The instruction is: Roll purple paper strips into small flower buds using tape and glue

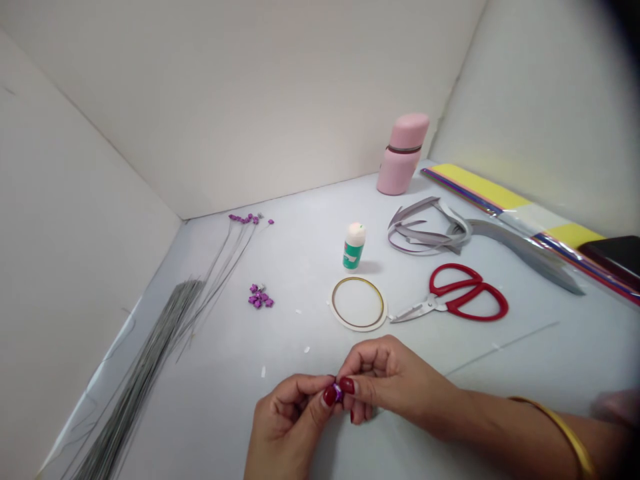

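Observation:
My left hand and my right hand meet near the front of the table. Both pinch one tiny purple piece between thumb and fingertips. Just beyond them lies a white tape roll flat on the table. A small pile of purple pieces sits to the left of it. Several thin wires tipped with purple pieces lie further back on the left.
A bundle of grey wires runs along the left edge. A small glue bottle stands mid-table, red-handled scissors lie right of the roll, grey paper strips behind them. A pink bottle and coloured paper sheets are at the back right.

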